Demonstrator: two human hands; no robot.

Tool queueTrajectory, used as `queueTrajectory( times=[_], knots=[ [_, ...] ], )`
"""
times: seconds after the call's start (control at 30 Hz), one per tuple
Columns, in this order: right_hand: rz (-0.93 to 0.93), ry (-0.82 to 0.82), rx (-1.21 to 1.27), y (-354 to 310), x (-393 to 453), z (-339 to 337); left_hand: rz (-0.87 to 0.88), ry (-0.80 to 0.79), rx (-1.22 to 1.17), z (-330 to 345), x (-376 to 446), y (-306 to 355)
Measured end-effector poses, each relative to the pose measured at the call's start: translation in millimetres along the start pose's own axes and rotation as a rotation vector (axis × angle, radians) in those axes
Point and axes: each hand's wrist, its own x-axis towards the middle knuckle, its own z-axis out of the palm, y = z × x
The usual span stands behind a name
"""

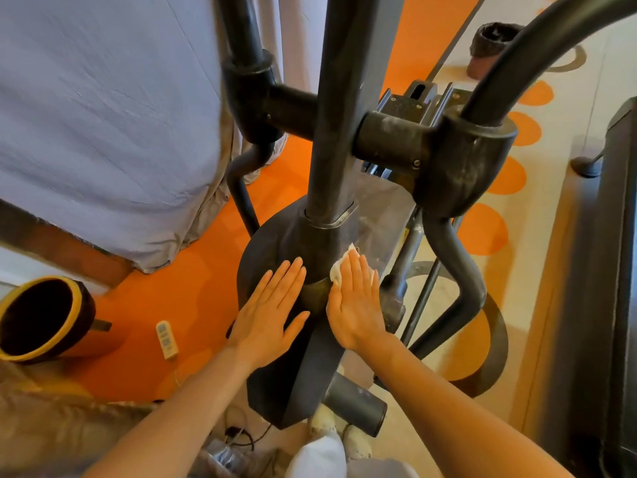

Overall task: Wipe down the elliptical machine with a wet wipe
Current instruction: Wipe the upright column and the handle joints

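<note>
Your left hand (267,320) lies flat on the left face of the elliptical machine (293,305), on its dark flywheel housing, with the fingers (287,277) straight, released and pointing toward the far side. It grasps nothing.

Your right hand (356,305) presses the wet wipe (339,270) against the right face of the same housing, just below the point where the upright post (339,108) enters it. Those fingers are also laid out straight over the wipe, pinning it flat rather than clenching round it. The wipe is white and crumpled; it shows at the fingertips and along the thumb side of the hand, and the rest is hidden under your palm.

The housing is a narrow, upright disc seen edge-on from above. Its long axis runs from near, by your knees, to far, and your two hands sit on opposite sides of it. The post rises from its far end straight up toward you. A crossbar meets the post higher up, with dusty pivot joints at left and right, from which the two curved swing arms (458,257) drop toward the floor.

On the orange floor (193,270) to the left lies a black and yellow bin (44,319) tipped on its side, and near it a small white remote (167,339). A grey fabric sheet (103,115) hangs at far left.
</note>
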Motion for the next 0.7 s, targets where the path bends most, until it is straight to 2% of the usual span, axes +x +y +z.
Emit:
queueTrajectory(
  times=[0.2,0.37,0.53,0.7],
  knots=[
    [0.077,0.025,-0.002,14,29,-10,0.037,-0.023,0.019,8,6,-1],
    [0.166,-0.039,-0.056,21,51,-16,0.055,-0.01,0.074,15,8,-3],
    [0.087,0.073,0.051,14,18,0,0.068,-0.009,0.069,18,8,-3],
    [0.075,0.089,0.074,13,4,6,0.077,-0.002,0.045,20,8,-3]
  ],
)
